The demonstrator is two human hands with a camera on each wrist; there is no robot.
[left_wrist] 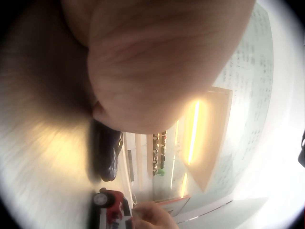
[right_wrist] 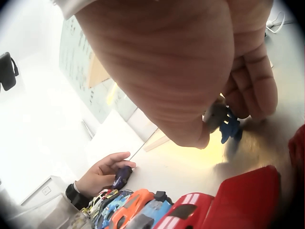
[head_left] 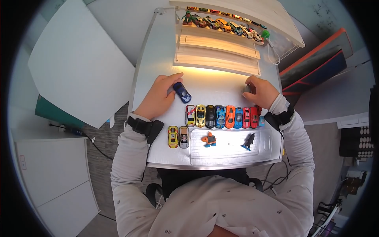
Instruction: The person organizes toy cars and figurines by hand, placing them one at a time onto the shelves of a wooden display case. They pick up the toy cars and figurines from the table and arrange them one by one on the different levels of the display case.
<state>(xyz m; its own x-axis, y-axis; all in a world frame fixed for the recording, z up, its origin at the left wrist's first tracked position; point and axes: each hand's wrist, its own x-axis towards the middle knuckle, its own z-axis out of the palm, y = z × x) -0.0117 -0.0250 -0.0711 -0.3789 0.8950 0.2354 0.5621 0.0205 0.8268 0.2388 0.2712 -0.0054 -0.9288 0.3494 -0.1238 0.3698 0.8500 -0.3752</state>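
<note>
Blue car (head_left: pixel 182 93) and apparent figurine (right_wrist: pixel 218 116), hand-held.

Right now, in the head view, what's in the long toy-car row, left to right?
White-and-red car, gold car, black car, patterned blue car, orange car, second blue car, two red cars, end unclear.

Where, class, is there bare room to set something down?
The desk's widest bare patch lies between the shelf, car row, left hand and right hand. The tray is bare between the orange figure and dark figure. The car row is packed tight.
</note>
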